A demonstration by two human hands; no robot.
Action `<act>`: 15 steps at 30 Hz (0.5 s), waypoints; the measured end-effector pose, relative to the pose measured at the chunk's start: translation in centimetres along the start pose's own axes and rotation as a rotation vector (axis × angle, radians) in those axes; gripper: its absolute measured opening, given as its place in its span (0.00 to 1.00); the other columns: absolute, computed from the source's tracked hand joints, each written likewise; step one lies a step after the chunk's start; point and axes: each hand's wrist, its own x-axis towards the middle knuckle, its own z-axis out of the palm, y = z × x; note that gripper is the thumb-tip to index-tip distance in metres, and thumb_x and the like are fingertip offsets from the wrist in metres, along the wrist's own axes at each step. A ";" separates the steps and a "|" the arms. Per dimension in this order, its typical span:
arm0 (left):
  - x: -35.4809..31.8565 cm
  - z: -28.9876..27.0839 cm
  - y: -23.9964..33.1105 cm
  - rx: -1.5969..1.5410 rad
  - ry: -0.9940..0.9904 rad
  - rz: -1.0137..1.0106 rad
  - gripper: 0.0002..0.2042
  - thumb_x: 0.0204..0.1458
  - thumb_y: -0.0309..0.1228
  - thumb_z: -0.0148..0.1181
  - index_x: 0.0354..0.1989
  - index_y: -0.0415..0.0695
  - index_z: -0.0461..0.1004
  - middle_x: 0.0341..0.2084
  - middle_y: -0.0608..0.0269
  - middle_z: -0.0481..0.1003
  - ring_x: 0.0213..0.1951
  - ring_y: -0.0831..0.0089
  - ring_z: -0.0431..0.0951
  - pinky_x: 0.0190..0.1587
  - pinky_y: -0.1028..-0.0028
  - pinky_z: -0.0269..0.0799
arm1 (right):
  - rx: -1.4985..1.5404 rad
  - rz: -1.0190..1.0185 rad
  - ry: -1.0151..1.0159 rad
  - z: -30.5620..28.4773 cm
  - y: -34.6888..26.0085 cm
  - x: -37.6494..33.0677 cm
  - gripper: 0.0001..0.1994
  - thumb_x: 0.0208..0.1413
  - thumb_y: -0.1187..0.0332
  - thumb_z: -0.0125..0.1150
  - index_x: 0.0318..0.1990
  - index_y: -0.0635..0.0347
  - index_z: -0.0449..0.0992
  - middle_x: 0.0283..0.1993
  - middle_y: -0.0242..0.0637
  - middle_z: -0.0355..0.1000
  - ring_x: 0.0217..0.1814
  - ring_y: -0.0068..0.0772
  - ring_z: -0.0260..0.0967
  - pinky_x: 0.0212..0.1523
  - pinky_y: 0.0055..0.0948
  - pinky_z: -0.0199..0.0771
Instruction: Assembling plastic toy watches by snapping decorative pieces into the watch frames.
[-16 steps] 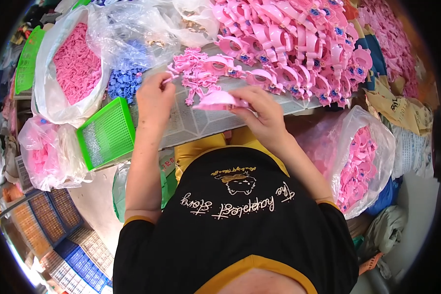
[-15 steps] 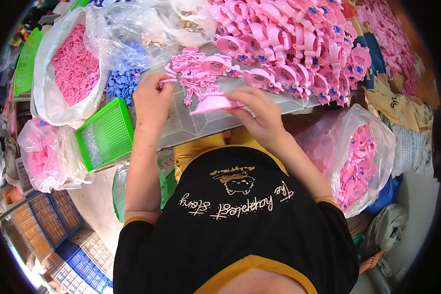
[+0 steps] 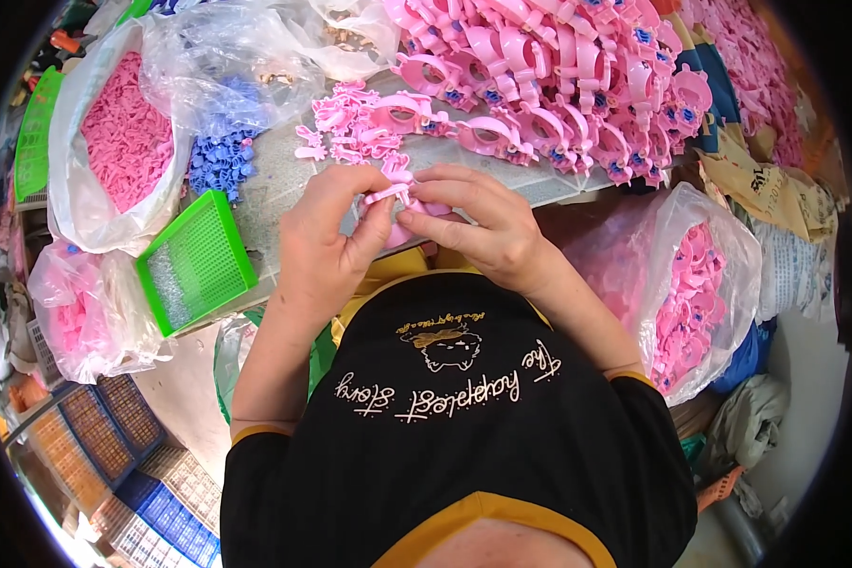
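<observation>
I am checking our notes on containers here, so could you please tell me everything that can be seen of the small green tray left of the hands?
The green tray is a small, square, shallow basket of bright green plastic, by its look, with a fine mesh floor and low solid rim. It sits tilted on the grey table, one corner toward the left hand, which does not touch it. Its inside looks empty. A clear bag of pink parts lies just above it, and another bag presses against its lower left edge.
</observation>
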 end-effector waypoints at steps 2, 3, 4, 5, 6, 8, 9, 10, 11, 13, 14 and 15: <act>0.1 0.0 0.0 0.049 -0.001 0.015 0.09 0.55 0.22 0.65 0.44 0.43 0.79 0.36 0.58 0.80 0.39 0.63 0.81 0.43 0.69 0.75 | 0.018 0.002 -0.008 0.1 0.0 -0.1 0.18 0.46 0.79 0.67 0.47 0.58 0.84 0.46 0.44 0.77 0.50 0.45 0.78 0.46 0.35 0.83; 0.1 -0.1 -0.3 0.090 -0.011 0.092 0.10 0.54 0.22 0.65 0.44 0.43 0.80 0.36 0.58 0.81 0.40 0.62 0.81 0.43 0.68 0.75 | 0.018 0.003 -0.009 0.1 -0.1 -0.3 0.18 0.46 0.79 0.67 0.47 0.58 0.84 0.46 0.44 0.77 0.50 0.45 0.78 0.46 0.35 0.83; 0.2 -0.2 -0.4 0.132 -0.020 0.169 0.11 0.52 0.22 0.66 0.44 0.44 0.82 0.36 0.58 0.82 0.40 0.61 0.82 0.43 0.67 0.76 | 0.014 0.011 -0.011 0.1 0.0 -0.4 0.18 0.46 0.79 0.66 0.47 0.57 0.84 0.47 0.44 0.77 0.50 0.45 0.78 0.46 0.35 0.83; 0.2 -0.2 -0.4 0.132 -0.020 0.168 0.11 0.52 0.22 0.66 0.44 0.44 0.82 0.36 0.58 0.82 0.40 0.61 0.82 0.43 0.67 0.76 | 0.011 0.018 -0.013 0.1 0.0 -0.4 0.18 0.46 0.79 0.66 0.47 0.57 0.84 0.47 0.44 0.77 0.50 0.45 0.78 0.46 0.34 0.83; 0.2 -0.3 -0.4 0.134 -0.029 0.184 0.12 0.52 0.21 0.66 0.45 0.44 0.82 0.36 0.58 0.82 0.40 0.61 0.82 0.44 0.67 0.76 | 0.012 0.018 -0.013 0.1 -0.1 -0.4 0.18 0.46 0.79 0.66 0.47 0.57 0.84 0.47 0.44 0.77 0.50 0.45 0.78 0.46 0.34 0.83; 0.4 -0.3 -0.3 0.135 -0.038 0.201 0.12 0.51 0.21 0.66 0.45 0.45 0.83 0.36 0.58 0.83 0.40 0.61 0.82 0.44 0.67 0.76 | 0.033 0.030 -0.029 0.0 0.0 -0.4 0.18 0.47 0.78 0.66 0.48 0.57 0.84 0.48 0.44 0.77 0.51 0.45 0.78 0.46 0.34 0.83; 0.4 -0.3 -0.2 0.117 -0.041 0.181 0.13 0.51 0.20 0.66 0.45 0.44 0.83 0.36 0.58 0.83 0.40 0.61 0.82 0.45 0.67 0.76 | 0.033 0.031 -0.028 0.1 0.1 -0.4 0.18 0.47 0.78 0.66 0.48 0.57 0.84 0.48 0.44 0.77 0.51 0.45 0.78 0.46 0.34 0.83; 0.4 -0.3 -0.1 0.100 -0.044 0.162 0.14 0.50 0.19 0.66 0.46 0.44 0.83 0.36 0.57 0.83 0.39 0.61 0.83 0.45 0.67 0.77 | 0.033 0.030 -0.023 0.1 0.2 -0.4 0.18 0.47 0.78 0.66 0.48 0.57 0.84 0.48 0.44 0.77 0.51 0.45 0.78 0.46 0.34 0.83; 0.4 -0.3 -0.1 0.101 -0.045 0.163 0.14 0.50 0.19 0.66 0.46 0.44 0.83 0.36 0.57 0.83 0.39 0.61 0.83 0.45 0.67 0.77 | 0.033 0.029 -0.019 0.2 0.4 -0.5 0.18 0.47 0.78 0.66 0.48 0.58 0.84 0.48 0.44 0.77 0.51 0.45 0.78 0.46 0.34 0.83; 0.4 -0.4 0.0 0.046 -0.058 0.146 0.12 0.51 0.16 0.65 0.44 0.39 0.83 0.36 0.55 0.82 0.39 0.64 0.83 0.42 0.71 0.77 | 0.050 0.024 -0.014 0.3 0.4 -0.4 0.17 0.47 0.77 0.66 0.48 0.59 0.84 0.48 0.44 0.77 0.50 0.44 0.78 0.46 0.33 0.83; 0.5 -0.4 0.0 0.046 -0.057 0.148 0.12 0.51 0.16 0.65 0.44 0.39 0.83 0.36 0.55 0.82 0.39 0.64 0.83 0.42 0.71 0.77 | 0.067 0.019 -0.010 0.3 0.5 -0.3 0.17 0.47 0.77 0.66 0.48 0.59 0.84 0.48 0.44 0.77 0.49 0.44 0.78 0.46 0.33 0.83; 0.5 -0.2 -0.1 0.041 -0.045 0.153 0.12 0.50 0.16 0.65 0.44 0.39 0.83 0.36 0.55 0.82 0.39 0.63 0.83 0.42 0.71 0.77 | 0.064 0.016 -0.009 0.2 0.5 -0.3 0.17 0.47 0.77 0.66 0.48 0.59 0.84 0.48 0.44 0.77 0.49 0.44 0.78 0.46 0.33 0.83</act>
